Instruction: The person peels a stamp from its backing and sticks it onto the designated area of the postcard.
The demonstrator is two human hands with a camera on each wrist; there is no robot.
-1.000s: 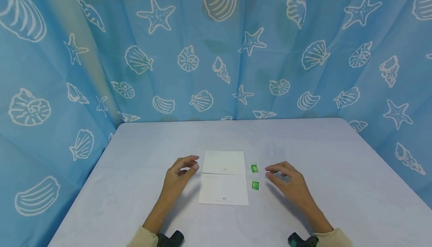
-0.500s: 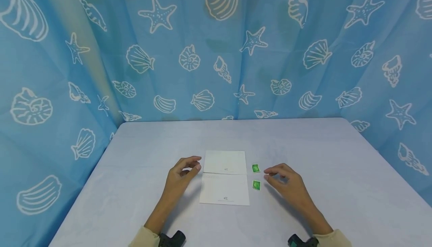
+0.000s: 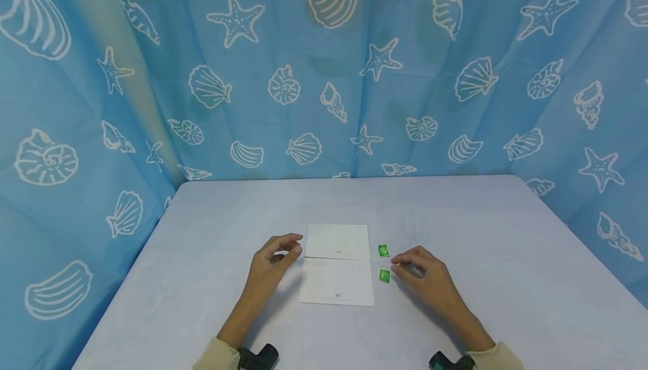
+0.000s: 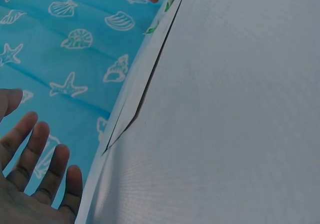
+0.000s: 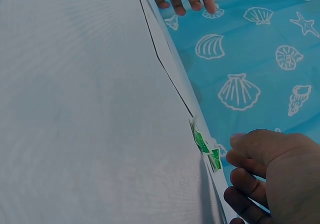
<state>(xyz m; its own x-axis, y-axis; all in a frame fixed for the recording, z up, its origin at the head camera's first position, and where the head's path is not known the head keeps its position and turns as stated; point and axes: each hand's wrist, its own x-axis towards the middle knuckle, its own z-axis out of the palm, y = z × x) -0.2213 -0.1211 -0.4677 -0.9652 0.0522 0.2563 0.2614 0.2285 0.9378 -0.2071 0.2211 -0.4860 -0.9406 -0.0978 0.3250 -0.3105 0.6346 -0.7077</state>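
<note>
Two flat white paper rectangles, the far one and the near one, lie edge to edge on the table; I cannot tell whether they are cards or envelopes. To their right are two small green stamps with white borders, one farther off and one nearer. My left hand hovers at the left side of the papers with relaxed fingers and holds nothing. Just right of the stamps my right hand is poised, fingers loosely bent, nothing in it. In the right wrist view the stamps look slightly curled.
A white cloth-covered table extends around the papers. Behind it and at both sides hangs a blue curtain printed with white shells and starfish. Black straps with wrist cameras sit on both wrists.
My right hand has shifted slightly left and down, nearer the stamps. The left hand, papers and stamps stay put; the view shifts a little.
</note>
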